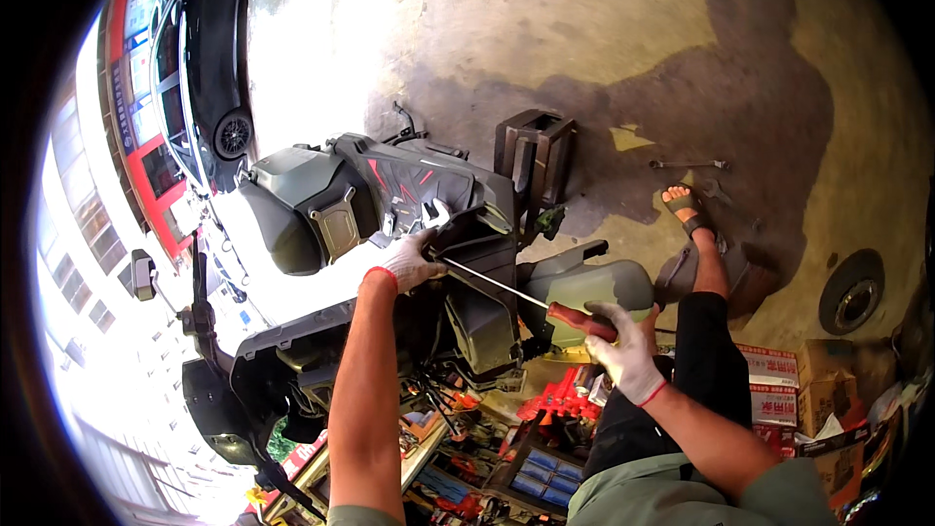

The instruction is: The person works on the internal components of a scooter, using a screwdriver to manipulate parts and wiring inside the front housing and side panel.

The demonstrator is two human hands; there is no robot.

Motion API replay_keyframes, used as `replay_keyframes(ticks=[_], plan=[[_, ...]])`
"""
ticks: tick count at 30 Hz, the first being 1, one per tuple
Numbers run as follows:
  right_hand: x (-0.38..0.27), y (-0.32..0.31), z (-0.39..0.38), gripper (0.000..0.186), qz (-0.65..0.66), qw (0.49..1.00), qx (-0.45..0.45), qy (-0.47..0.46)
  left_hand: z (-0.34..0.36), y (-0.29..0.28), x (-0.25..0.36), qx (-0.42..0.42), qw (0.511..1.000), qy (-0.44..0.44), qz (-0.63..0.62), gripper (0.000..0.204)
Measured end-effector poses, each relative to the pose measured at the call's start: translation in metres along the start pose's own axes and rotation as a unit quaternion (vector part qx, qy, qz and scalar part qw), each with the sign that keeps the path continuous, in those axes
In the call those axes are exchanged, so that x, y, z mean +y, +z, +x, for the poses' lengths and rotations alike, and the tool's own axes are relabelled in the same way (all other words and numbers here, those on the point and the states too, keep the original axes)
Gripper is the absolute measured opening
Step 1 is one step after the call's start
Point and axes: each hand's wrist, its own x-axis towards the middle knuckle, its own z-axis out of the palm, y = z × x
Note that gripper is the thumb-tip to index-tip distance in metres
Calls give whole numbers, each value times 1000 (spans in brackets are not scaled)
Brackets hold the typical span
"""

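A long screwdriver (581,320) with a red handle slants up and left across a partly dismantled scooter (399,180). My right hand (628,356), in a white glove with a red cuff, holds the handle by its end. The thin shaft runs to a dark plastic panel (482,258) of the scooter. My left hand (409,258), gloved alike, is beside the tip with its fingers curled at the panel's edge. What those fingers grip is hidden. A shiny metal piece (435,214) shows just above them.
A dark metal stand (534,151) is beyond the scooter. A wrench (690,165) lies on the floor near a sandalled foot (687,206). A small wheel (850,294) and cardboard boxes (828,380) are at the right. Parts trays (545,475) sit below, and a black car (216,68) stands far left.
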Motion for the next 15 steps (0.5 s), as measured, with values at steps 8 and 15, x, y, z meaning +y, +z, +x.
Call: replay_keyframes(ticks=[8,15], plan=[[6,-4,5,30,107,986,34,122,1,-5,16,-4,998,-34,48,67],[16,-3,2,34,-136,979,9,-152,12,6,-7,4,1000,-17,6,63]])
